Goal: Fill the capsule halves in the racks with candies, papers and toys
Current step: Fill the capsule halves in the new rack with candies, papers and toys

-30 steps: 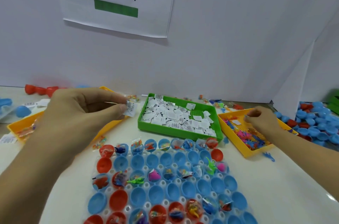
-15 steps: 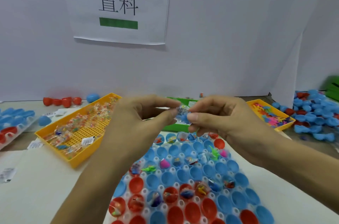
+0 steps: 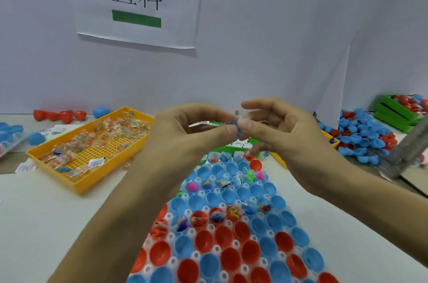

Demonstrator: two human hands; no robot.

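My left hand and my right hand meet in mid-air above the far end of the white rack. Between their fingertips they pinch a small bundle: a blue toy with clear wrapping, its details blurred. The rack holds red and blue capsule halves; several in the far rows hold toys, candies and papers, while the near rows sit bare. The green paper tray is mostly hidden behind my hands.
A yellow tray of wrapped candies lies at the left. Another yellow tray peeks out behind my right wrist. Loose blue and red capsule halves pile at the right, near green crates. A white wall with a sign stands behind.
A second ago my left hand held a paper and my right reached into the toy tray. They came together above the rack and stay pinched on the bundle; the view tilted down.
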